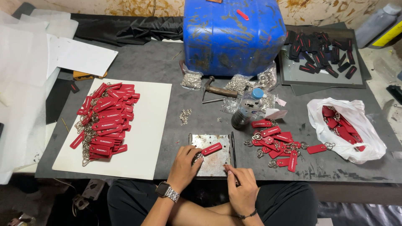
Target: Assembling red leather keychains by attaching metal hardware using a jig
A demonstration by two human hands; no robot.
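Observation:
A small worn metal plate lies at the table's front edge. On it lies a red fabric key tag with a metal ring at its near-left end. My left hand rests on the plate's left side, fingertips pinching that ring. My right hand sits at the plate's lower right corner, fingers curled, gripping a thin dark tool whose tip barely shows. A loose heap of red key tags with rings lies just right of the plate. A neat stack of red key tags sits on a cream sheet to the left.
A blue plastic drum stands at the back centre. In front of it lie a hammer, bags of metal rings and a plastic bottle. A white bag of red tags is at the right; black tags on a tray behind.

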